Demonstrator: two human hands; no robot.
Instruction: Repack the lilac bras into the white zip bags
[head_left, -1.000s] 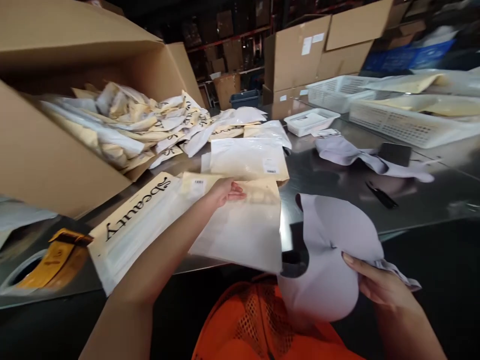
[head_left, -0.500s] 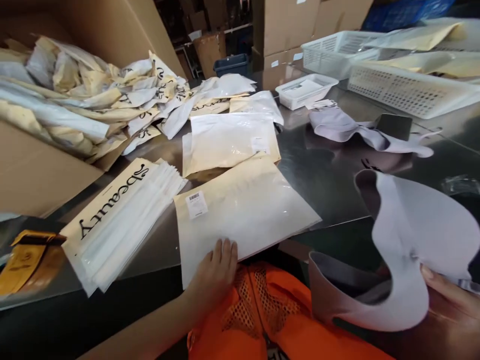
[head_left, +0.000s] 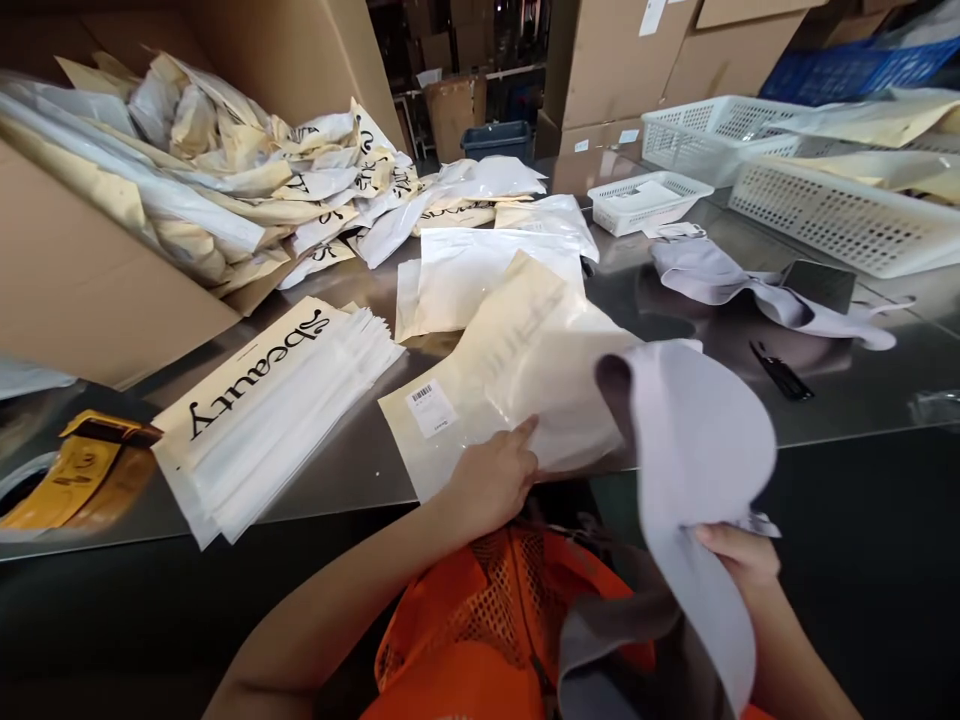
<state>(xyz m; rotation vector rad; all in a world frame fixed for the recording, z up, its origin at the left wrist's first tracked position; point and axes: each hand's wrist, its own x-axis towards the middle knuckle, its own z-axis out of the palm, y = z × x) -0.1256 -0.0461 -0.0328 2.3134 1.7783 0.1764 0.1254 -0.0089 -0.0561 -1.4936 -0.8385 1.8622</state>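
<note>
A cream and clear plastic mailer bag (head_left: 499,385) with a barcode label lies at the table's near edge, buckled and bulging. My left hand (head_left: 495,475) grips its near edge, index finger stretched over the top and the other fingers curled; the thumb is hidden. In my right hand (head_left: 739,555) is a lilac bra (head_left: 697,430), pinched between thumb and fingers. One smooth cup overlaps the bag's right side in view, while the rest hangs down over my lap.
At left lie a stack of "beauty" mailers (head_left: 277,410) and a tape roll (head_left: 90,470). Filled mailers spill from a large carton (head_left: 112,270). Farther right are another lilac bra (head_left: 705,270), a dark flat object (head_left: 817,285), black snips (head_left: 780,370) and white baskets (head_left: 847,215).
My right hand has brought the bra leftward, close to the bag. My left hand has shifted from lying flat on the bag to its near edge, and the bag has buckled upward.
</note>
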